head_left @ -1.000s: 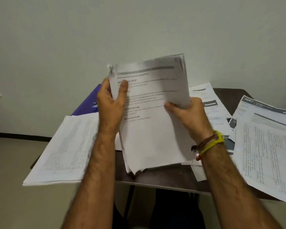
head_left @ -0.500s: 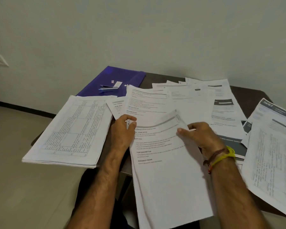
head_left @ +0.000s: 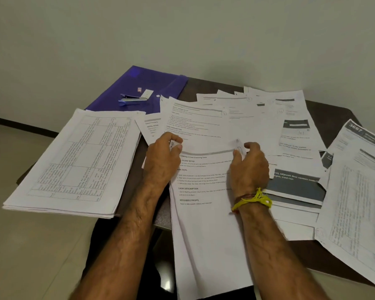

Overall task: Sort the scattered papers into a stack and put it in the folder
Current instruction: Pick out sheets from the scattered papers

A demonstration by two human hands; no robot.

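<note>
Both grips, left hand [head_left: 162, 156] and right hand [head_left: 248, 167], pinch my gathered sheets' [head_left: 206, 213] top corners; purple folder [head_left: 143, 87] lies far-left, nearer my left.

A plain office-like room: printed papers [head_left: 206, 131] and a purple folder [head_left: 143, 85] on a dark tabletop [head_left: 331, 113], bare pale wall [head_left: 182, 29], tiled floor [head_left: 30, 245].

Dark table [head_left: 331, 114]: scattered papers [head_left: 243, 124], table-printed stack [head_left: 74, 165] at left, purple folder [head_left: 143, 85].
</note>
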